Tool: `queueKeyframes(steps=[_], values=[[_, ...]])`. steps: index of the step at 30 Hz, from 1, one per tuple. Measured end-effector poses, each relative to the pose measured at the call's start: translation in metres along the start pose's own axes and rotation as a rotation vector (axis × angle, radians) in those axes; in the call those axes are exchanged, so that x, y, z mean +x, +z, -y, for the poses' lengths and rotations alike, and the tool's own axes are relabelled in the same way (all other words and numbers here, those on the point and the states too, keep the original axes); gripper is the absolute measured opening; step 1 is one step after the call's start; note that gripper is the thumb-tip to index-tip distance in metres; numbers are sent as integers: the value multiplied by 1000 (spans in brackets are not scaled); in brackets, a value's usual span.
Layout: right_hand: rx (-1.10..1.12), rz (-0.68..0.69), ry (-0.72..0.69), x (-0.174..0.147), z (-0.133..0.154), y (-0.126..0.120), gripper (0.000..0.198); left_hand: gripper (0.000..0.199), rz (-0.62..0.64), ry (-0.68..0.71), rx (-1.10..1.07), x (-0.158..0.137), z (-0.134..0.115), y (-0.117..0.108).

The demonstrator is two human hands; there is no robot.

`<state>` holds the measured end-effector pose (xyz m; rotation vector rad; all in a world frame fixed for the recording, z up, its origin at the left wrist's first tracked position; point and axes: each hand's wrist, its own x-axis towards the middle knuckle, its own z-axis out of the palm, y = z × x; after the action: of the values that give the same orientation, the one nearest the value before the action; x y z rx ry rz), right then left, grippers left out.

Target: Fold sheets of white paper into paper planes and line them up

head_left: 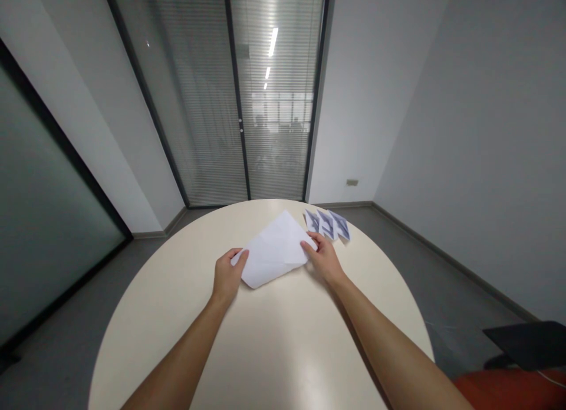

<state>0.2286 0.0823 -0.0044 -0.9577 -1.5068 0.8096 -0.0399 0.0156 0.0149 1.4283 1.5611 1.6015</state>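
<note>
white paper [274, 251]: edges partly hidden | printed sheets [326, 224]: pattern too small | table [177, 310]: bottom cut off

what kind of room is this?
Probably a small office meeting room: a pale table with a curved edge, a dark-framed glass partition with horizontal blinds, and strip lights showing in the glass.

Single head view, looking forward and down over table [260, 345].

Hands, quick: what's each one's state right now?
Left hand: closed, holding the white paper sheet at left.
Right hand: closed, holding its right end.
</note>
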Motion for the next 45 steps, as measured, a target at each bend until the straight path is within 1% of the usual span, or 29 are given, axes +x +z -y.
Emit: queueKeyframes(steps=[2,5,7,8,10,12,14,16,18,20,21,23,27,30,33,35,38,40,43,45], values=[[34,-35,21,1,0,1,49,36,48,-68,-146,0,3,-1],[96,-4,149,1,-2,1,53,45,87,-217,-421,1,7,-3],[108,52,225,-1,-3,-1,55,50,94,-270,-490,2,9,-5],[95,90,232,-1,-4,-2,55,48,96,-255,-469,3,10,-6],[31,178,196,-3,-4,-3,51,39,99,-129,-339,2,9,-6],[-69,244,144,-4,-5,-4,47,29,160,57,-146,-1,7,-5],[-154,237,112,-4,-7,-3,48,27,316,252,66,-7,5,-2],[-194,188,79,-5,-8,-2,50,31,527,419,273,-15,4,1],[-218,147,22,-6,-8,-1,47,38,689,503,448,-22,4,3],[-271,147,-61,-8,-4,1,42,40,758,514,581,-26,5,5],[-305,163,-103,-9,0,2,39,40,760,510,631,-26,6,5],[-359,227,-160,-12,11,4,34,39,719,509,704,-25,5,4],[-414,448,-253,-21,33,12,32,36,570,515,804,-20,1,4],[-476,622,-278,-27,41,15,39,35,507,485,863,-19,2,6],[-583,728,-263,-29,40,13,50,36,506,484,849,-21,9,9],[-639,758,-241,-29,39,12,52,38,523,491,816,-23,16,10],[-680,756,-200,-31,38,12,54,46,529,467,815,-26,20,12],[-682,765,-176,-33,38,13,64,49,515,454,839,-27,19,13],[-676,789,-144,-36,38,16,82,47,477,440,879,-28,12,15],[-677,802,-129,-37,39,16,89,45,454,432,905,-29,8,16]])
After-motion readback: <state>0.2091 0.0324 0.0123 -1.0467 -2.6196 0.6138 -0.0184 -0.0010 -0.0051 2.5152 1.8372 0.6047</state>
